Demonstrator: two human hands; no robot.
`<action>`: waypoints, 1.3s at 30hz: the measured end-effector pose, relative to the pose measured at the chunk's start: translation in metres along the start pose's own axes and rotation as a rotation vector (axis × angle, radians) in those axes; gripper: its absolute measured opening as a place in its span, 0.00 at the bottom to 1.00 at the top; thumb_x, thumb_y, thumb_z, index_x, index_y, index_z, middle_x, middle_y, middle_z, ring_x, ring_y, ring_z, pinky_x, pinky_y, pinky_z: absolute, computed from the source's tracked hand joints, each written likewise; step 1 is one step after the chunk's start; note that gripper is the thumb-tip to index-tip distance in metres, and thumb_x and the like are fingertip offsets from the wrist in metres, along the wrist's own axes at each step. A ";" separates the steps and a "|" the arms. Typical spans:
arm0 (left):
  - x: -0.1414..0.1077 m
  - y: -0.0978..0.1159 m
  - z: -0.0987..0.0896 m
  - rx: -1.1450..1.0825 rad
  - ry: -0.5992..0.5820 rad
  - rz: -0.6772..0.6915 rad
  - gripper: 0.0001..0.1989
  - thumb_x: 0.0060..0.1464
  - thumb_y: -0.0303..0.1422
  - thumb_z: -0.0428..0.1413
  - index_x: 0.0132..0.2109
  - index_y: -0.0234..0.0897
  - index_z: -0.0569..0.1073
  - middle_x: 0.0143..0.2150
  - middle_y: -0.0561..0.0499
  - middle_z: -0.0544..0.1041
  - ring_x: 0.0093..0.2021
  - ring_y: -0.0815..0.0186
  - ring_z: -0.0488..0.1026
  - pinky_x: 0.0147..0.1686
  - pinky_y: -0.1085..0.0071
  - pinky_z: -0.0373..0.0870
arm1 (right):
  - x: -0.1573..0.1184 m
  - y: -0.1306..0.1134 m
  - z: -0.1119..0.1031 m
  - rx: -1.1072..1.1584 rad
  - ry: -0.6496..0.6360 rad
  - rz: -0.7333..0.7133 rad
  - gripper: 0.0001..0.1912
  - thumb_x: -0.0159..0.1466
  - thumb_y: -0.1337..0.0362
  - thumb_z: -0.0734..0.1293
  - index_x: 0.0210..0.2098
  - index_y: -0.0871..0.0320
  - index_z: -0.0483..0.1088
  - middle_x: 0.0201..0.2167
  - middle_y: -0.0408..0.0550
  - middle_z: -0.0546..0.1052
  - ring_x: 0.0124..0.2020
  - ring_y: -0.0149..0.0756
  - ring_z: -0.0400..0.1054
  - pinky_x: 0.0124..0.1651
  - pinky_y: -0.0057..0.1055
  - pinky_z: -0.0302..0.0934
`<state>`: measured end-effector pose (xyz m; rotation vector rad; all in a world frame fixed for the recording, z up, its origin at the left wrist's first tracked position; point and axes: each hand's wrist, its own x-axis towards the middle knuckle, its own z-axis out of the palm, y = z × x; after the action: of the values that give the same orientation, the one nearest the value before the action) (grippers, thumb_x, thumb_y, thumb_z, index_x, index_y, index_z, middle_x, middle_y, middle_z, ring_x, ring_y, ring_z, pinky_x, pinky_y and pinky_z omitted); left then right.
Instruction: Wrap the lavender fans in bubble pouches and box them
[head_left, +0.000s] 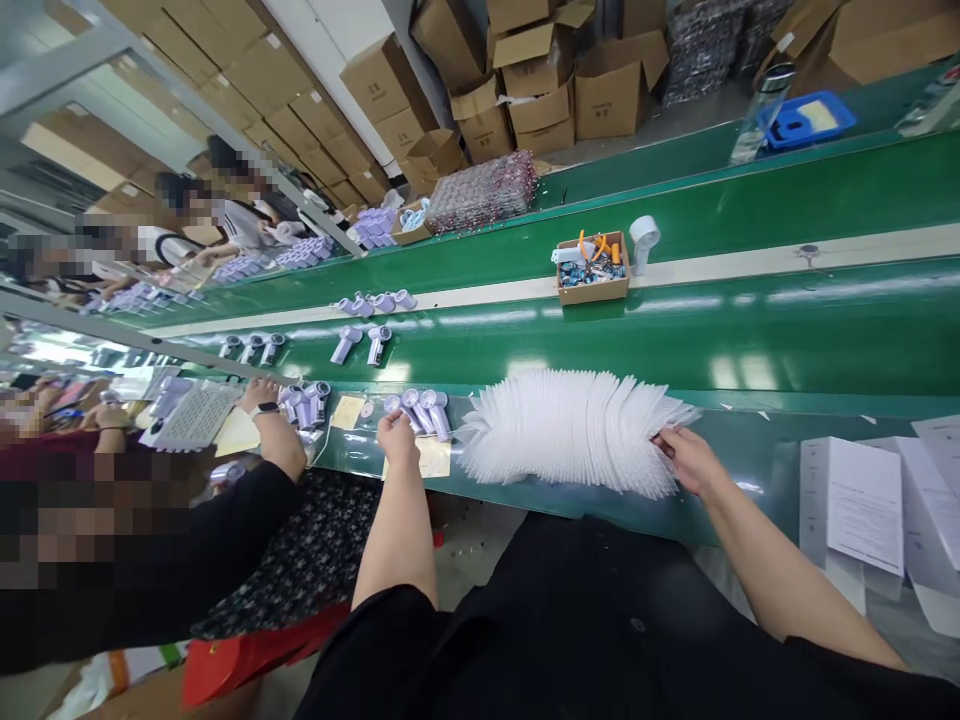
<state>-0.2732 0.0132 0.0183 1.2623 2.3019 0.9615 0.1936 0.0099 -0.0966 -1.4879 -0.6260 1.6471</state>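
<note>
A long fanned row of white bubble-wrap bags [570, 430] stands on the near edge of the bench in front of me. At its right end my right hand [688, 460] is closed, pinching the edge of the last bags between thumb and fingers. To the left of the row, my left hand [399, 438] has its fingers curled together beside several lavender handheld fans [426, 408]. Whatever those fingers hold, if anything, is hidden. Yellowish paper [435, 460] lies under the fans.
Beyond the bench runs a green conveyor belt [465, 345] carrying more lavender fans [346, 343]. A small cardboard box [594, 292] of tools and parts stands on the divider. Folded white printed cartons [862, 500] are at right. At left, a co-worker's arm [276, 430] reaches over the bench.
</note>
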 end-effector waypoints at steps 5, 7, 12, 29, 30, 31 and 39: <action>-0.026 -0.015 0.037 0.022 -0.232 -0.131 0.19 0.50 0.45 0.55 0.44 0.37 0.72 0.42 0.46 0.76 0.46 0.56 0.71 0.46 0.59 0.65 | 0.002 -0.014 0.008 -0.079 -0.075 0.062 0.17 0.45 0.53 0.73 0.29 0.56 0.66 0.20 0.40 0.69 0.26 0.32 0.67 0.25 0.25 0.61; -0.039 -0.014 0.062 0.017 -0.426 -0.152 0.22 0.44 0.47 0.59 0.43 0.37 0.73 0.46 0.46 0.76 0.50 0.55 0.69 0.52 0.61 0.62 | 0.004 -0.016 0.014 -0.133 -0.052 0.086 0.18 0.46 0.55 0.72 0.34 0.56 0.69 0.17 0.37 0.66 0.19 0.28 0.62 0.18 0.23 0.54; -0.074 -0.007 0.109 -0.124 -0.729 -0.196 0.29 0.54 0.54 0.46 0.43 0.33 0.74 0.48 0.41 0.75 0.52 0.56 0.68 0.53 0.62 0.62 | 0.006 -0.028 0.023 -0.191 0.011 0.110 0.17 0.51 0.59 0.69 0.40 0.54 0.69 0.20 0.39 0.71 0.20 0.31 0.65 0.20 0.25 0.57; -0.052 0.045 0.057 0.683 -0.077 0.355 0.18 0.58 0.38 0.48 0.53 0.35 0.68 0.56 0.35 0.64 0.62 0.46 0.50 0.57 0.46 0.47 | -0.002 0.013 0.021 0.044 0.224 0.196 0.18 0.49 0.55 0.73 0.34 0.54 0.65 0.15 0.34 0.66 0.12 0.22 0.53 0.12 0.18 0.48; -0.065 0.059 0.071 0.633 -0.089 0.476 0.20 0.58 0.40 0.48 0.53 0.36 0.68 0.55 0.36 0.64 0.62 0.45 0.50 0.58 0.45 0.45 | -0.002 0.011 0.016 0.106 0.226 0.188 0.16 0.49 0.57 0.73 0.31 0.55 0.64 0.15 0.33 0.65 0.11 0.20 0.51 0.11 0.17 0.45; -0.081 0.074 0.086 0.567 -0.150 0.624 0.21 0.58 0.43 0.48 0.54 0.38 0.68 0.54 0.37 0.66 0.62 0.45 0.51 0.58 0.44 0.43 | -0.003 0.010 0.011 0.152 0.233 0.182 0.15 0.49 0.59 0.73 0.30 0.56 0.64 0.15 0.34 0.66 0.11 0.19 0.50 0.11 0.15 0.45; -0.175 0.145 0.195 0.428 -0.867 1.435 0.35 0.47 0.61 0.46 0.50 0.39 0.73 0.49 0.41 0.73 0.63 0.43 0.48 0.56 0.34 0.32 | -0.017 0.023 -0.020 0.299 0.294 0.214 0.09 0.52 0.71 0.70 0.31 0.59 0.66 0.24 0.44 0.75 0.23 0.28 0.70 0.24 0.21 0.67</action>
<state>0.0229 -0.0020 -0.0221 2.8054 0.7101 0.0169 0.2076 -0.0193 -0.1092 -1.5697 -0.0571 1.5553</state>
